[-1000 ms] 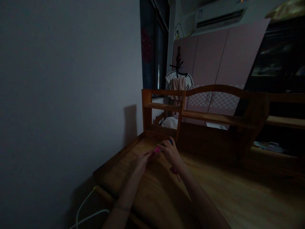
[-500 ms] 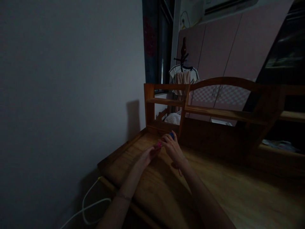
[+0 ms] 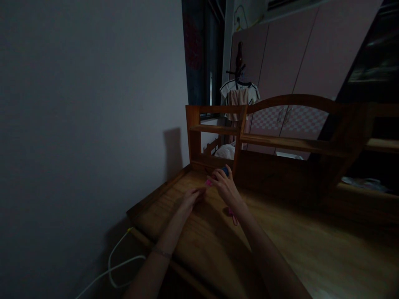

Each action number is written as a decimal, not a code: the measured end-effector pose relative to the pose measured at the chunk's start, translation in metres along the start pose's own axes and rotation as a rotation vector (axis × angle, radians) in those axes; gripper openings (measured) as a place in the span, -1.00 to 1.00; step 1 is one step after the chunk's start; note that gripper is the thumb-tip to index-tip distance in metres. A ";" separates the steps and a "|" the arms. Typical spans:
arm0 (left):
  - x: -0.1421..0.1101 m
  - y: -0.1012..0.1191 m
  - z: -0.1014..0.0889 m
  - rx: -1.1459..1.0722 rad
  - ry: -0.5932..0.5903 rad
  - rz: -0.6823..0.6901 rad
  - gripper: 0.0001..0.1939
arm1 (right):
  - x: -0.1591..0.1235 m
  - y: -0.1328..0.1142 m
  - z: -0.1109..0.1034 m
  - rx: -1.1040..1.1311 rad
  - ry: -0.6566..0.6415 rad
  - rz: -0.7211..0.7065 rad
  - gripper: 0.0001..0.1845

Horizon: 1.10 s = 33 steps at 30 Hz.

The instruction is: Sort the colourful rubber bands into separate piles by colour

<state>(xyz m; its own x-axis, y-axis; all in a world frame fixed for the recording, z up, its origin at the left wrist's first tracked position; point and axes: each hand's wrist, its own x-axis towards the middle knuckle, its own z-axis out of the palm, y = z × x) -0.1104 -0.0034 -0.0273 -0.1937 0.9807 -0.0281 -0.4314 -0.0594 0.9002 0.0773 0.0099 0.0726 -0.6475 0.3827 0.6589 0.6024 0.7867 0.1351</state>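
Observation:
A small blue rounded object (image 3: 225, 170) sits in the grip of my right hand (image 3: 227, 187), whose fingers curve over it from above. Below those fingertips shows a small bright pink piece (image 3: 208, 182); whether it joins the blue object is hidden. My left hand (image 3: 190, 199) is just left of it, fingers drawn together and pointing at the pink piece. Anything between the left fingers is too dark to make out. On the desk, by my right wrist, lies a pink looped item (image 3: 233, 216), partly covered by the forearm.
The wooden desk (image 3: 280, 236) carries a shelf unit (image 3: 289, 143) along its back. A pale wall (image 3: 93, 104) borders the left side. A white cable (image 3: 109, 265) hangs past the desk's left edge. Papers or bags (image 3: 364, 182) lie in the right shelf. Light is dim.
The view has tilted down and turned slightly right. My left fingertips have come away from the pink piece, which stays by my right hand. More of the blue object shows.

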 end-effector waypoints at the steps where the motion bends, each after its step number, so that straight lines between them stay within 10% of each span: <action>1: 0.000 0.000 0.000 0.015 0.003 0.003 -0.79 | 0.000 0.000 0.000 -0.005 0.002 0.010 -0.58; 11: 0.004 0.003 -0.002 0.157 0.054 0.084 -0.73 | 0.002 -0.002 -0.002 -0.032 -0.003 0.016 -0.59; 24: -0.004 0.022 0.011 -0.432 -0.193 -0.179 -0.67 | 0.010 -0.017 -0.007 0.084 0.103 -0.031 -0.62; 33: -0.003 0.019 0.010 -0.340 -0.152 -0.118 -0.73 | 0.019 -0.008 0.004 0.717 0.364 0.532 -0.16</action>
<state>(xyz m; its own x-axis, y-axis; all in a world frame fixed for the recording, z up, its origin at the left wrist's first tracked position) -0.1092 -0.0052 -0.0058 -0.0036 0.9994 -0.0352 -0.7155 0.0220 0.6983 0.0588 0.0129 0.0809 -0.1147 0.6963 0.7086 0.2690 0.7084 -0.6525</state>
